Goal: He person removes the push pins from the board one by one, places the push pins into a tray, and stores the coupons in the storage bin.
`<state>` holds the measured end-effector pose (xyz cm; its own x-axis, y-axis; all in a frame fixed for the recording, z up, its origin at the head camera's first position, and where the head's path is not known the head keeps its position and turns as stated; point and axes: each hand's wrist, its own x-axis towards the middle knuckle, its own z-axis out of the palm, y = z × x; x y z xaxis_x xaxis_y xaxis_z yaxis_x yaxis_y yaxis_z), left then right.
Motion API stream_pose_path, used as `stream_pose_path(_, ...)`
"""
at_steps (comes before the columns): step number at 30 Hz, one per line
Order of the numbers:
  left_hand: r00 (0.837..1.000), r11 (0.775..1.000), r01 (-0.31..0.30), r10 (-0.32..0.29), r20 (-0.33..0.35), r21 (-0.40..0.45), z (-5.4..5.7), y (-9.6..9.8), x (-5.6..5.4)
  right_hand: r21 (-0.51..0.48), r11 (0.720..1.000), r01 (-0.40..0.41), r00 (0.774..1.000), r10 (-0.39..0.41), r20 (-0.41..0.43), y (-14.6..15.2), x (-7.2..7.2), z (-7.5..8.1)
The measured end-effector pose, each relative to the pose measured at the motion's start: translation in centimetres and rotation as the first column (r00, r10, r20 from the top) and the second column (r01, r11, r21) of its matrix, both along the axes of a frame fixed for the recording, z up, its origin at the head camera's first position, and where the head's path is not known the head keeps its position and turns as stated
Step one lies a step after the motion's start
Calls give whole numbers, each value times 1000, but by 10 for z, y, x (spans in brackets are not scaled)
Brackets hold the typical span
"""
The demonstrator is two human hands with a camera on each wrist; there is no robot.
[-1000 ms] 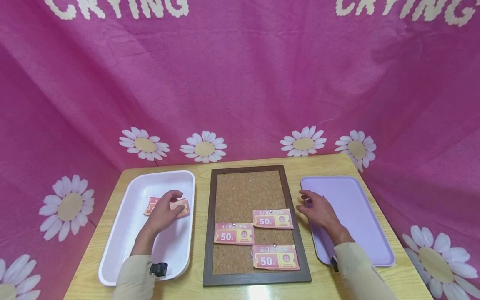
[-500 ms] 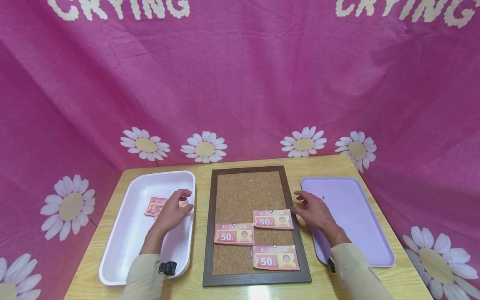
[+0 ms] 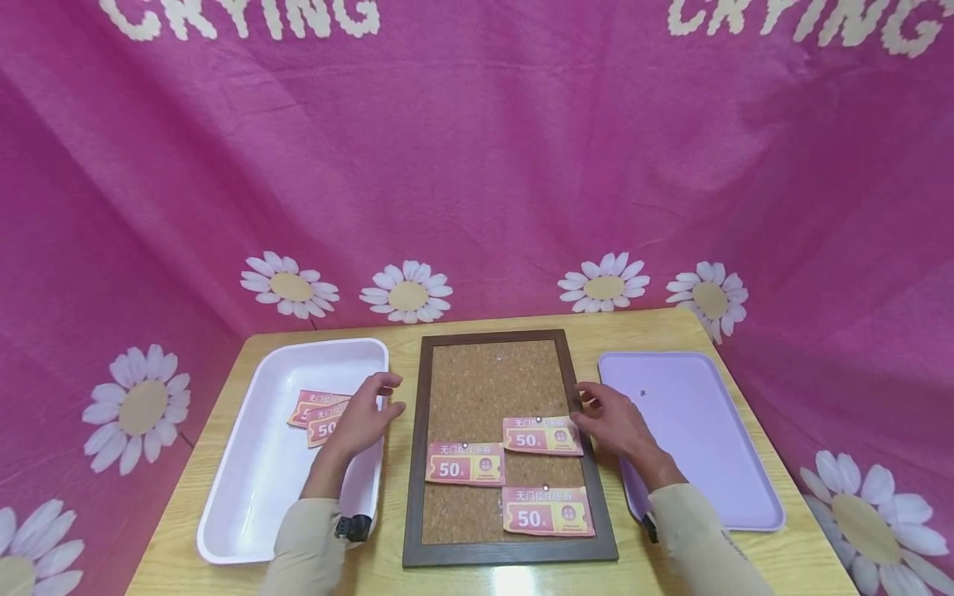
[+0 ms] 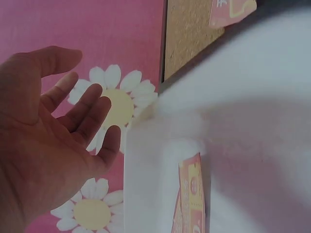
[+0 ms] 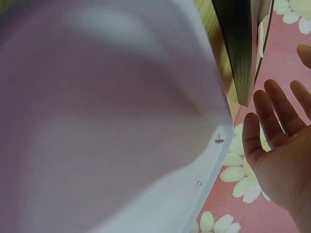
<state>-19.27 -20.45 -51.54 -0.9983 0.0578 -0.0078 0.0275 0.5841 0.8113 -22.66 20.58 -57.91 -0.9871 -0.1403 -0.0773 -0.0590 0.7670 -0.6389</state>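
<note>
My left hand (image 3: 363, 418) hovers over the right rim of the white basin (image 3: 257, 447); its fingers are spread and loosely bent, with nothing in them. Two overlapping pink coupons (image 4: 192, 194) lie in that basin, partly covered by the hand in the head view. My right hand (image 3: 614, 422) is above the right side of the cork board (image 3: 465, 377), fingertips by the frame and close to the upper right coupon (image 3: 540, 437). Its fingers are relaxed and hold nothing. Also on the board are a left coupon (image 3: 465, 465) and a lower right coupon (image 3: 547, 511), each with a pin at its top.
A purple tray (image 3: 715, 447) stands to the right of the board, partly under my right forearm. Small pins (image 5: 219, 139) lie in it near its edge. The wooden table (image 3: 402, 356) backs onto a pink curtain (image 3: 477, 165) with daisies.
My left hand has moved right, off the basin's coupons and toward the board, uncovering more of them. My right hand has shifted left from the purple tray to the board's frame.
</note>
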Motion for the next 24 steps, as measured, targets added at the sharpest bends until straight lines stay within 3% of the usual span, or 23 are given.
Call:
stream_pose_path(8,1000,1000,15,-15,8,6,-2,17,-1,6,1000,-22,999,22,-30,-7,2,0)
stream_pose_path(18,997,1000,10,-10,71,-5,-11,39,1,12,999,-48,996,48,-78,-13,5,-3)
stream_pose_path(24,998,999,32,-33,57,19,-16,46,0,10,999,-50,996,50,-75,-17,8,-4)
